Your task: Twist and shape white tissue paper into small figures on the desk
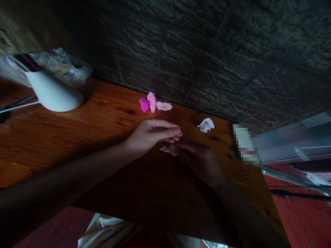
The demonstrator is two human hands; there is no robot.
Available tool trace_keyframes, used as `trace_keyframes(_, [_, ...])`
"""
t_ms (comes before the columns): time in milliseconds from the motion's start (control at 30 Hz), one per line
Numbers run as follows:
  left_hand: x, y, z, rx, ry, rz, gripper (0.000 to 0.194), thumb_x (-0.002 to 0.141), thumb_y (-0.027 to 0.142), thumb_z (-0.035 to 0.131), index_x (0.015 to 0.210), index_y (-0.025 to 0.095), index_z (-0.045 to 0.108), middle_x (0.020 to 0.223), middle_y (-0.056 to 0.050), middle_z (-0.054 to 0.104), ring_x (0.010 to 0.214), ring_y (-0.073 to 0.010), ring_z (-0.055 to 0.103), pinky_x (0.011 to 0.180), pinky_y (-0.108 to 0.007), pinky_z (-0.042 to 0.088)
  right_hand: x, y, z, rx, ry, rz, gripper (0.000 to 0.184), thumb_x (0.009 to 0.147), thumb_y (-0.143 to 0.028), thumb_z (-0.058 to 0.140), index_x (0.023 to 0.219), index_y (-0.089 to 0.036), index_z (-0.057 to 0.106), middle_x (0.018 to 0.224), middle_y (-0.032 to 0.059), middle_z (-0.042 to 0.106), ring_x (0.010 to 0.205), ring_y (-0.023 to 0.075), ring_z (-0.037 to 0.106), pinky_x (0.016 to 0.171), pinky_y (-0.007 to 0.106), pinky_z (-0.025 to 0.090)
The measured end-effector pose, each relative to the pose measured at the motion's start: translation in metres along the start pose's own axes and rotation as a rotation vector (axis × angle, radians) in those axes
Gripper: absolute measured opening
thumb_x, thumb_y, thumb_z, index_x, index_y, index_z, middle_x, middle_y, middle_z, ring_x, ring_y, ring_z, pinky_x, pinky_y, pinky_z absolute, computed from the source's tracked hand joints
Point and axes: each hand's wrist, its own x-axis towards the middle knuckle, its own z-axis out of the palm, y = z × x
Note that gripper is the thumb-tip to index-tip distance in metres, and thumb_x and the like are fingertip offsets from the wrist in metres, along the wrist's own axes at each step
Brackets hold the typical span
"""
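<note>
Left hand [148, 136]: palm inward, fingers nearly closed, thumb near the fingertips; contents, if any, impossible to confirm. Right hand [204, 162]: in deep shadow, with thumb and forefinger drawn close together; firmness of pinch impossible to tell. At the tips of the right hand, just below the left fingertips: thin white scrap [170, 150], irregular in outline, apparently touching the right fingers.

Handling, by judgement: very light, limp, prone to creasing or tearing. Take hold at an outer edge, between fingertip pads; avoid hard pulling across the middle. Support from both sides if spreading flat.

Beyond the left hand, toward the stone wall [165, 51]: magenta lump [144, 104], touching upright pale pink lump [152, 102], with elongated pink lump [164, 106] alongside. Judged soft and easily dented; grasp broadly, with low pressure. Beyond the right hand: crumpled white piece [206, 125], likely flimsy; lift by a raised fold. Beneath all: wooden table [108, 103]. Far left of the left hand: smooth white stand [55, 91].
</note>
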Motion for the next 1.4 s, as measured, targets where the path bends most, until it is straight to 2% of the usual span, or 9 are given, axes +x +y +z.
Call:
trace_keyframes(233, [0.000, 0.001, 0.001, -0.091, 0.018, -0.065, 0.026, 0.066, 0.018, 0.091, 0.088, 0.015, 0.079, 0.090, -0.005, 0.082, 0.093, -0.0202, 0.078, 0.096, -0.038, 0.059, 0.001, -0.001, -0.001, 0.020, 0.017, -0.034, 0.023, 0.093, -0.012, 0.062, 0.103, -0.024, 0.077, 0.105, 0.0056, 0.078, 0.079, 0.0156, 0.074, 0.069, 0.028, 0.061])
trace_keyframes(467, [-0.003, 0.004, 0.004, -0.050, -0.048, -0.066, 0.036, 0.066, 0.024, 0.092, 0.098, 0.016, 0.079, 0.094, -0.006, 0.082, 0.090, -0.0216, 0.079, 0.089, -0.036, 0.063, 0.001, 0.000, 0.000, 0.053, -0.013, 0.020, 0.022, 0.092, -0.014, 0.064, 0.104, -0.027, 0.078, 0.100, 0.0026, 0.079, 0.082, 0.0165, 0.075, 0.073, 0.029, 0.061])
trace_keyframes(633, [-0.003, 0.003, 0.003, -0.069, -0.041, -0.049, 0.031, 0.076, 0.025, 0.086, 0.106, 0.019, 0.078, 0.102, -0.006, 0.081, 0.086, -0.0183, 0.079, 0.085, -0.031, 0.064, 0.003, -0.001, -0.004, -0.030, -0.044, 0.048, 0.022, 0.092, -0.015, 0.065, 0.109, -0.025, 0.076, 0.108, 0.0056, 0.077, 0.093, 0.0186, 0.074, 0.080, 0.032, 0.059])
trace_keyframes(767, [-0.003, 0.002, 0.002, -0.028, -0.044, -0.019, 0.034, 0.082, 0.029, 0.082, 0.113, 0.017, 0.076, 0.105, -0.009, 0.081, 0.092, -0.0210, 0.079, 0.088, -0.034, 0.063, 0.002, -0.006, -0.010, -0.054, 0.090, 0.091, 0.023, 0.090, -0.021, 0.071, 0.112, -0.025, 0.073, 0.101, 0.0043, 0.077, 0.082, 0.0171, 0.072, 0.073, 0.030, 0.058])
trace_keyframes(900, [-0.004, -0.002, 0.004, -0.009, -0.081, -0.017, 0.041, 0.083, 0.034, 0.082, 0.119, 0.015, 0.073, 0.100, -0.010, 0.081, 0.091, -0.0222, 0.079, 0.087, -0.035, 0.063, -0.001, -0.017, -0.014, 0.157, 0.268, 0.138, 0.023, 0.091, -0.027, 0.069, 0.114, -0.026, 0.068, 0.104, 0.0039, 0.074, 0.069, 0.0133, 0.068, 0.058, 0.027, 0.056])
trace_keyframes(1000, [-0.005, -0.008, 0.006, -0.022, -0.099, -0.004, 0.043, 0.083, 0.034, 0.082, 0.120, 0.016, 0.072, 0.103, -0.010, 0.081, 0.094, -0.0216, 0.078, 0.087, -0.034, 0.062, -0.001, -0.024, -0.013, 0.215, 0.249, 0.105, 0.027, 0.091, -0.025, 0.070, 0.118, -0.027, 0.067, 0.112, 0.0054, 0.071, 0.072, 0.0138, 0.068, 0.058, 0.027, 0.056])
trace_keyframes(1200, [-0.006, -0.017, 0.010, 0.007, -0.192, -0.052, 0.032, 0.088, 0.041, 0.075, 0.108, 0.015, 0.076, 0.108, -0.010, 0.079, 0.092, -0.0174, 0.076, 0.080, -0.025, 0.060, 0.002, -0.023, -0.008, 0.182, 0.271, 0.036, 0.020, 0.088, -0.017, 0.073, 0.104, -0.028, 0.075, 0.104, 0.0029, 0.074, 0.095, 0.0183, 0.070, 0.083, 0.033, 0.060])
trace_keyframes(1300, [-0.007, -0.014, 0.010, -0.047, -0.195, -0.078, 0.033, 0.088, 0.042, 0.075, 0.107, 0.015, 0.076, 0.106, -0.010, 0.079, 0.091, -0.0176, 0.075, 0.080, -0.026, 0.061, 0.002, -0.019, -0.007, 0.217, 0.243, 0.051, 0.019, 0.089, -0.018, 0.071, 0.105, -0.028, 0.076, 0.105, 0.0026, 0.075, 0.092, 0.0178, 0.071, 0.077, 0.032, 0.061])
trace_keyframes(1400, [-0.007, -0.009, 0.009, -0.049, -0.222, -0.094, 0.030, 0.084, 0.030, 0.081, 0.110, 0.017, 0.077, 0.109, -0.007, 0.078, 0.091, -0.0164, 0.075, 0.084, -0.027, 0.060, 0.001, -0.016, -0.007, 0.289, 0.238, 0.092, 0.017, 0.090, -0.022, 0.072, 0.106, -0.028, 0.076, 0.101, 0.0017, 0.075, 0.076, 0.0142, 0.071, 0.063, 0.027, 0.061])
